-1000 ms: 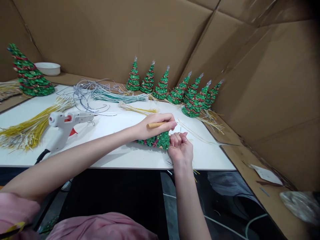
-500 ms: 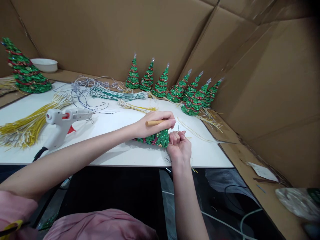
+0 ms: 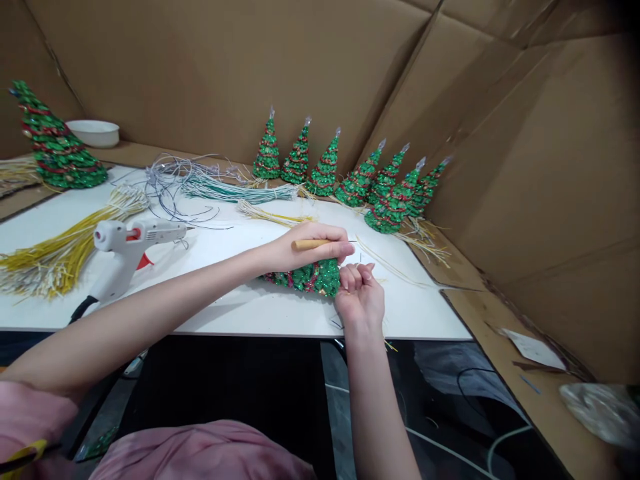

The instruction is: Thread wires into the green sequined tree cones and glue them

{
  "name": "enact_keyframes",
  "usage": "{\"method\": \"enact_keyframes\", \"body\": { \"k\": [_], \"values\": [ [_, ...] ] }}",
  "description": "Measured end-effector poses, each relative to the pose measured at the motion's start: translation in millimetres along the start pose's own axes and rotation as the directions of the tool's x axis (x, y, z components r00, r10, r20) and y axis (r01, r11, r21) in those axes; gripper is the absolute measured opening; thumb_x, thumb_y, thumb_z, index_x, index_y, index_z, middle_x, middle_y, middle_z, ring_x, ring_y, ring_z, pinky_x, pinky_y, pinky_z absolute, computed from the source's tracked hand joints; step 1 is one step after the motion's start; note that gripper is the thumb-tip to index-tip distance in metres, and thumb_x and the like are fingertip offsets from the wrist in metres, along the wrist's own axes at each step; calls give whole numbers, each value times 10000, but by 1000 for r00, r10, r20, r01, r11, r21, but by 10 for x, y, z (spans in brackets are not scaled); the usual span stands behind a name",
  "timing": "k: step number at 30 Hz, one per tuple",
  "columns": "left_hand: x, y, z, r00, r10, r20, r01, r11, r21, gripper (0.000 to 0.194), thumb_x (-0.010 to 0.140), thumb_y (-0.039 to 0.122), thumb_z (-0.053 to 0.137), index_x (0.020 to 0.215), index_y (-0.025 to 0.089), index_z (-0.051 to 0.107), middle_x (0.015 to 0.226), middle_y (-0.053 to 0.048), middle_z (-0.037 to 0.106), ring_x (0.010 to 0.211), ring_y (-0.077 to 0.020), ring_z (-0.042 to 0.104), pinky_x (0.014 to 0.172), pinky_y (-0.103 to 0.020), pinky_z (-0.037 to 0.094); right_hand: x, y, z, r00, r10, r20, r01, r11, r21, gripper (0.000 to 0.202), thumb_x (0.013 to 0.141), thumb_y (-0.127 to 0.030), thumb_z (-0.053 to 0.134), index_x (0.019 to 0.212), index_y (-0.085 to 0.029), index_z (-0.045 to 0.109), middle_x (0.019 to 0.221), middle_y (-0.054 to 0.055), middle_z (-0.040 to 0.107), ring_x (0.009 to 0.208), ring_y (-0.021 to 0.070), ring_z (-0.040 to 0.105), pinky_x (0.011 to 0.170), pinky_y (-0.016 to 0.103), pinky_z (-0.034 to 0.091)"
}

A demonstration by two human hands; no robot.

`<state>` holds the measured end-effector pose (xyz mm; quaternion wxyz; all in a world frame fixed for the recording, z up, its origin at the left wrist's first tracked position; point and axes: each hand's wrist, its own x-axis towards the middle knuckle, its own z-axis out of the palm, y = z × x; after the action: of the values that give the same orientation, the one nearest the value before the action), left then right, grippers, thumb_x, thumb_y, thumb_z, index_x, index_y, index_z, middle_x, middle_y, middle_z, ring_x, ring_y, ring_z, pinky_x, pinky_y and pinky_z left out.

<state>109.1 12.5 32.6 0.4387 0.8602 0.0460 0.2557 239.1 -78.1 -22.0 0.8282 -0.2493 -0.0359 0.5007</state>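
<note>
Far left of the left hand point(image 3: 316, 248), a tall, glittery green cone-shaped tree point(image 3: 63, 150) with red garland stands beyond a splayed bundle of yellow and white strands point(image 3: 65, 247); nearer the hand, a white plastic glue gun point(image 3: 119, 257) rests on the white surface point(image 3: 425, 317). The left hand is closed around a slim tool with a tan wooden handle point(image 3: 310, 245), its thin tip pointing toward the right. Directly below that hand, a sparkling green conical tree point(image 3: 305, 279) with red trim lies on its side—long axis running left to right, broad end to the right. The right hand point(image 3: 361, 293) is the nearer to that end, touching it, fingers curled inward; whether they grip the rim or pinch anything, I cannot tell. Beyond both hands, small green cone trees with clear tips point(image 3: 387, 217) stand grouped before brown cardboard point(image 3: 525, 133).
</note>
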Motion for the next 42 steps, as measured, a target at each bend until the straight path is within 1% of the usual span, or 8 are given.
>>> {"method": "enact_keyframes", "body": {
  "k": [5,9,11,14,21,32,38,42],
  "values": [
    [-18,12,-85,999,3,41,-2,999,-42,270,925,362,519,873,143,668,957,-72,712,971,-205,642,879,-313,471,11,6,-21,1000,-3,17,4,1000,-8,517,1058,-282,206,555,-195,290,557,-98,52,409,88,118,360,161,257],
    [-23,53,-227,981,31,190,-8,993,-120,128,836,246,633,933,170,668,1136,-103,708,1191,-260,603,1002,-378,455,23,19,-38,999,-21,36,21,1000,-12,512,1057,-288,216,560,-196,294,552,-100,59,407,88,131,371,164,263],
    [-16,47,-287,967,69,247,-34,989,-144,178,799,201,656,976,187,666,1180,-103,696,1236,-270,583,1044,-404,437,34,22,-43,999,-25,39,26,1000,-13,506,1056,-280,225,563,-197,296,550,-101,62,405,87,134,374,165,265],
    [-9,17,-327,956,96,278,-61,989,-135,233,780,189,681,1013,197,664,1203,-107,689,1233,-272,586,1088,-431,405,44,24,-43,999,-29,32,30,999,-12,503,1055,-270,224,562,-196,292,549,-102,59,406,87,125,371,163,263],
    [-93,11,-288,966,88,244,-59,991,-124,237,849,225,653,1083,189,636,1267,-116,653,1240,-247,568,1085,-413,414,40,60,-43,997,-73,12,73,997,-6,497,1053,-253,220,564,-197,292,538,-105,68,402,85,129,377,160,272],
    [-215,-68,-104,991,120,66,-123,991,47,247,898,291,593,1114,172,605,1083,-95,648,1012,-208,608,929,-348,476,143,166,-103,977,-213,-6,213,977,-24,436,973,-147,381,565,-207,239,503,-119,64,380,75,111,373,170,254],
    [-219,-92,-76,987,155,44,-159,981,110,236,904,297,573,1092,154,591,1043,-94,636,972,-197,604,888,-323,474,106,173,-42,971,-228,-74,228,974,-7,428,985,-83,263,574,-202,241,454,-119,124,354,67,128,368,171,231],
    [-222,-73,-92,992,120,49,-123,990,67,255,901,301,585,1114,161,592,1093,-106,648,1039,-214,610,946,-352,469,62,154,6,975,-206,-86,205,979,-12,463,1016,-101,182,568,-195,248,423,-112,154,340,63,155,370,165,237]
  ]
}}
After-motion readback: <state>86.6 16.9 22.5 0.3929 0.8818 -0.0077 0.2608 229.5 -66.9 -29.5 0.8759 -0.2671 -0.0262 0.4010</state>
